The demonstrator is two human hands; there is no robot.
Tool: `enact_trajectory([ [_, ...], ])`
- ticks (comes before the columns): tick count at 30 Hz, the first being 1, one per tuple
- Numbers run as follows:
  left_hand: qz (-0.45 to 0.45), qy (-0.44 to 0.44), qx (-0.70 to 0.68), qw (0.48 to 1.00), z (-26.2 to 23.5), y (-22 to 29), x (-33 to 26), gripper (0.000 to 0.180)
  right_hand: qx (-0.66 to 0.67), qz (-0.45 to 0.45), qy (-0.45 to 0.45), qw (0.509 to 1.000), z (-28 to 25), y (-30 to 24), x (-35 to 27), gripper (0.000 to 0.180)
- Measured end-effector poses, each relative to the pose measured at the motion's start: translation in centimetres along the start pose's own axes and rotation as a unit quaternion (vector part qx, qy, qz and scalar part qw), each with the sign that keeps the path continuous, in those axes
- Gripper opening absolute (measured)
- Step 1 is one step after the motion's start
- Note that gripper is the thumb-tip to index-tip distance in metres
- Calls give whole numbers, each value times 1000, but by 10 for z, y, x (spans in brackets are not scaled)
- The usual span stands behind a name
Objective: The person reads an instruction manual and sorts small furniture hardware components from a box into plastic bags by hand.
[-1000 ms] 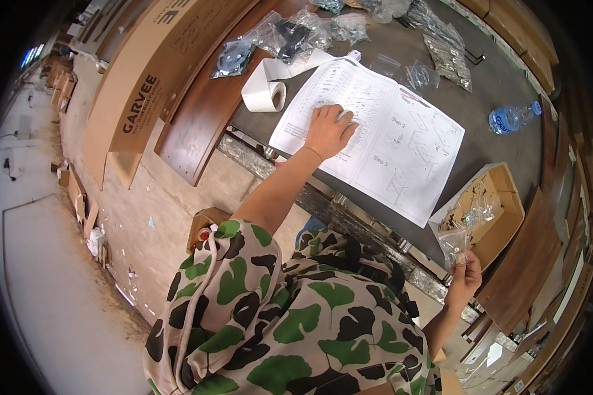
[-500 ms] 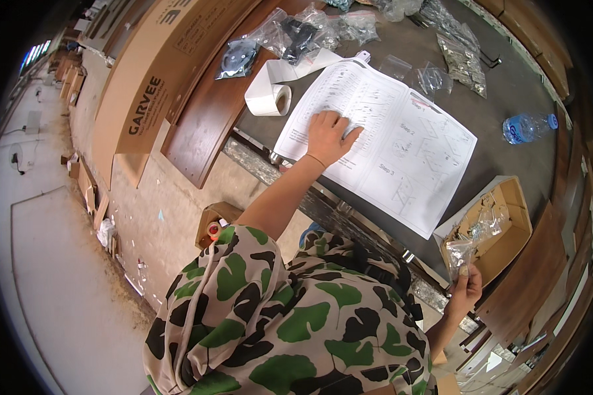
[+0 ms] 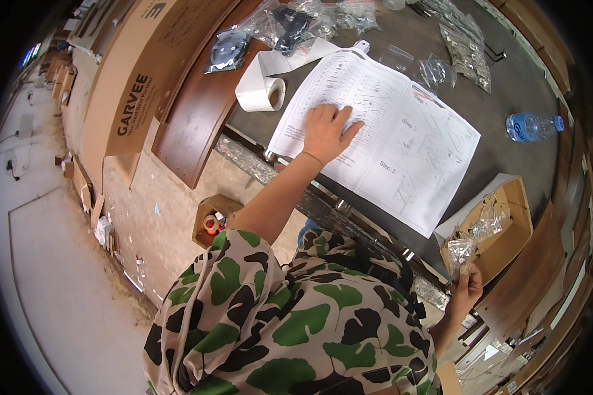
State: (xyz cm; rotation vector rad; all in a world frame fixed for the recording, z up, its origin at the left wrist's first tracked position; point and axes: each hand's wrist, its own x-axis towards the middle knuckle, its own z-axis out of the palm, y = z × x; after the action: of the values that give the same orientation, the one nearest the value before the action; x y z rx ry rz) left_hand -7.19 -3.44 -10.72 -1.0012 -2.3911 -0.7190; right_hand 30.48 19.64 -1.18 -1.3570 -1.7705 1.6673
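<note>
An open instruction booklet (image 3: 435, 145) with diagrams and parts lists lies across the dark tabletop. Flat on its left page rests my left hand (image 3: 328, 133), fingers stretched out and thumb apart. At the table's right front corner, my right hand (image 3: 466, 284) pinches the edge of a small clear plastic bag (image 3: 460, 251). Small metal pieces appear to be inside the bag, too fine to name. Just beyond it stands an open cardboard box (image 3: 512, 230) holding another clear bag and scattered small hardware.
A roll of white labels (image 3: 263, 94) sits left of the booklet. Bags of hardware (image 3: 464, 56) lie along the back, and a water bottle (image 3: 530, 127) lies at the right. Brown boards (image 3: 194, 141) and a tall carton (image 3: 128, 99) stand left; a small box (image 3: 212, 220) is below.
My view has shifted slightly. Both hands keep about the same places, the left on the booklet and the right on the small bag.
</note>
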Motion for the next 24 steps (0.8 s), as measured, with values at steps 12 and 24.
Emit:
enact_trajectory([
  [12,12,3,11,1000,2,0,4,31,1,-18,-7,1000,2,8,-4,17],
  [24,40,-11,40,998,9,1,2,34,47,29,29,998,0,-12,0,14],
])
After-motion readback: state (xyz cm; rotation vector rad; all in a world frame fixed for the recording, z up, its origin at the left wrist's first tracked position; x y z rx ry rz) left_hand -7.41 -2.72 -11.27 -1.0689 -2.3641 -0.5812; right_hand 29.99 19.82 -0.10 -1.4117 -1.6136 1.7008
